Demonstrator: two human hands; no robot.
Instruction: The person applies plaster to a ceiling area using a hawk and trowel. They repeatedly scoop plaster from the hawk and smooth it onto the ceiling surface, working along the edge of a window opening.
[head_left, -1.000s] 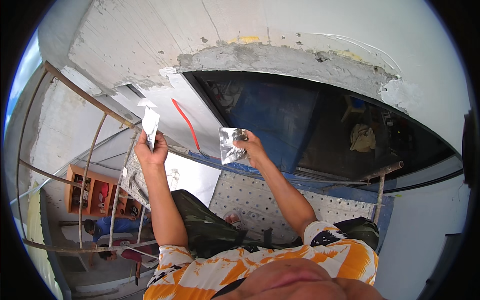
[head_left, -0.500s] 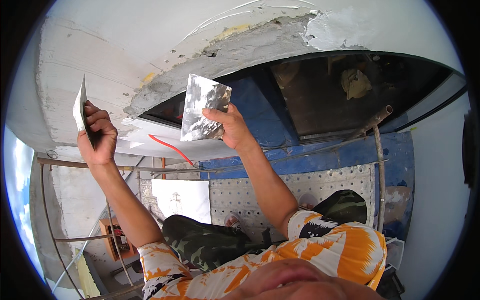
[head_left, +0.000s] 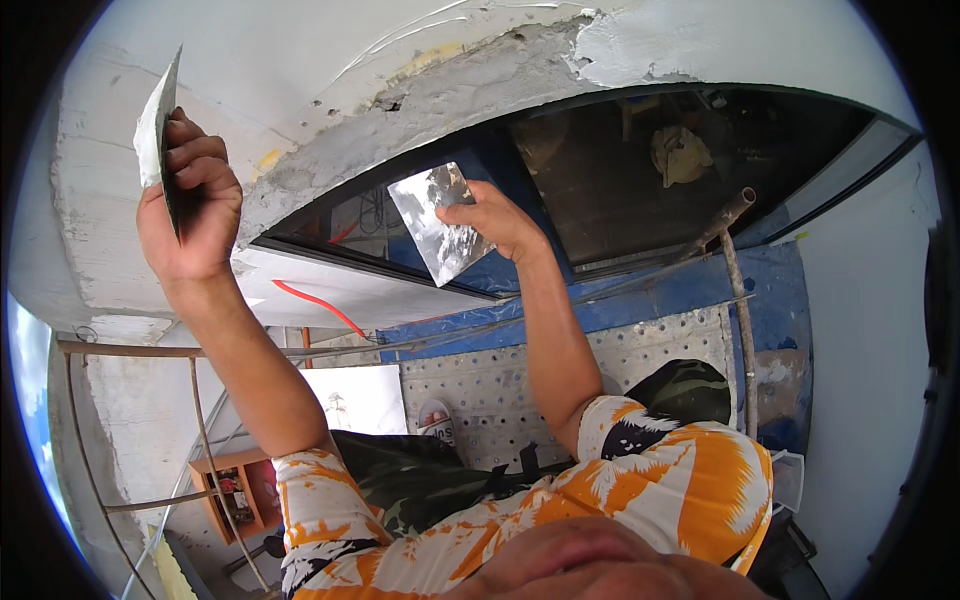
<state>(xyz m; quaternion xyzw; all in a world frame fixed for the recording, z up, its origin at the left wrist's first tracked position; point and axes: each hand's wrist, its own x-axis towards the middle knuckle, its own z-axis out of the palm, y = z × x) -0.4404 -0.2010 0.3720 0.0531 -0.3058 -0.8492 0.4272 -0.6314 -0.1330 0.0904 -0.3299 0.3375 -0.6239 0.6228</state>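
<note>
One thin plate [head_left: 154, 130], white paste coating its outer face, stands nearly edge-on left of the window [head_left: 600, 160]; the left hand [head_left: 196, 215] pinches it, fingers curled against its dark side. Before the window's left part, the right hand [head_left: 505, 222] pinches a shiny, smeared metal sheet [head_left: 420, 220], thumb on its face. Below the window, a white slipper [head_left: 437, 422] bears dark lettering.

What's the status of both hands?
Left hand: gripping white-coated flat blade. Right hand: gripping flat metal scraper. Red tube in view, touching neither hand.
</note>
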